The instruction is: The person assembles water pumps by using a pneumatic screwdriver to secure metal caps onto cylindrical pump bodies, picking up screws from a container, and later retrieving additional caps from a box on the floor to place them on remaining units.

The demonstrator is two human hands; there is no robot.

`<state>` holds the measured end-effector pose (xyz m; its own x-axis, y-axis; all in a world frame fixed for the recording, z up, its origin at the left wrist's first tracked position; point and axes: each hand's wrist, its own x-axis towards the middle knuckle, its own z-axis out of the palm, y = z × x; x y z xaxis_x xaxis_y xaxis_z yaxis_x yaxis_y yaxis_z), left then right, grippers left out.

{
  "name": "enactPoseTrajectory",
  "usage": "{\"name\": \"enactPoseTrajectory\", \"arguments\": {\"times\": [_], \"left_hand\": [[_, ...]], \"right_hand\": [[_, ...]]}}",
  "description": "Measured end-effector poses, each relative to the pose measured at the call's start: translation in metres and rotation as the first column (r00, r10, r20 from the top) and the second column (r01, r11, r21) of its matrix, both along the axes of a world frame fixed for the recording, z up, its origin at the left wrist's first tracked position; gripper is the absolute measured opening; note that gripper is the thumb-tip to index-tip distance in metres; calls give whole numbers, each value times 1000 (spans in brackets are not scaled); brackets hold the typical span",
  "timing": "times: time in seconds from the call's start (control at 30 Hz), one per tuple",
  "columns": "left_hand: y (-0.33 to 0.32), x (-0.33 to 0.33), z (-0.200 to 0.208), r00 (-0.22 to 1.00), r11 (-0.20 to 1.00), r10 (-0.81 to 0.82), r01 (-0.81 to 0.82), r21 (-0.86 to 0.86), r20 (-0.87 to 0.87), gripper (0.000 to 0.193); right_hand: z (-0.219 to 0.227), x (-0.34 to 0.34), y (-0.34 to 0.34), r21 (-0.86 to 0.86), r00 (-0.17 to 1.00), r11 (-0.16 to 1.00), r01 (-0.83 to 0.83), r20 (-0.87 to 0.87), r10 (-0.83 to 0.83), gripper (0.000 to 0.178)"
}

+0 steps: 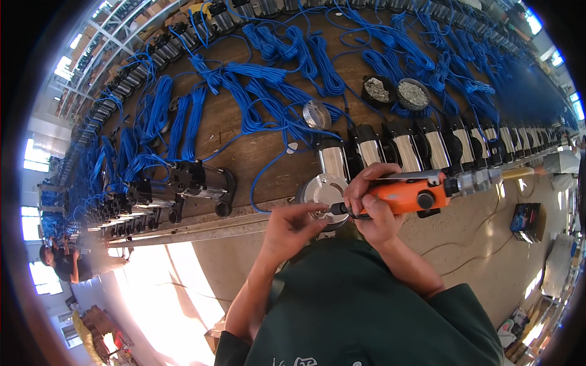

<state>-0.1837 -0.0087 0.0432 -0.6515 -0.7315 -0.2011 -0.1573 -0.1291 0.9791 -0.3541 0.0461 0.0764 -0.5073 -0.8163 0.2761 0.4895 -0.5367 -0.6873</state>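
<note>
My right hand (375, 210) is wrapped round an orange air screwdriver (410, 194), which lies nearly level with its dark nose pointing left. A clear hose fitting (476, 182) joins the tool's right end. At the tip of the nose, the thumb and forefinger of my left hand (292, 230) come together; whatever they pinch is too small to make out. Just behind both hands is the round pale metal end (328, 188) of a cylindrical pump, at the table's near edge. The fingers and the tool's nose cover part of its lower rim.
Shiny steel pumps (404, 149) stand in a row to the right, darker pumps (198, 181) to the left. Bundles of blue cable (247, 100) spread over the wooden table (229, 131). Bowls of small metal parts (413, 95) sit farther back. Another person (64, 262) is at far left.
</note>
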Motion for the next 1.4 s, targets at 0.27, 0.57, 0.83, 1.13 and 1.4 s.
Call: {"name": "enactPoseTrajectory", "arguments": {"times": [0.27, 0.57, 0.83, 1.13, 1.4], "left_hand": [[4, -2, -4, 990, 997, 44, -35, -71, 131, 31], [0, 2, -8, 993, 998, 54, -52, -22, 109, 44], [-1, 5, -10, 995, 999, 43, -42, -7, 91, 34], [1, 4, -8, 991, 993, 59, -46, -105, 120, 43], [2, 5, -7, 988, 988, 85, -66, -139, 133, 74]], "right_hand": [[-8, 1, -6, 94, 994, 991, -98, -34, 102, 29], [4, 14, -8, 194, 964, 978, -74, -236, 120, 28], [4, 8, -12, 201, 995, 979, -28, -92, 47, 26], [0, 8, -13, 169, 976, 979, -116, -164, 144, 28], [-17, 14, -8, 52, 950, 992, -118, -285, 128, 27]]}}
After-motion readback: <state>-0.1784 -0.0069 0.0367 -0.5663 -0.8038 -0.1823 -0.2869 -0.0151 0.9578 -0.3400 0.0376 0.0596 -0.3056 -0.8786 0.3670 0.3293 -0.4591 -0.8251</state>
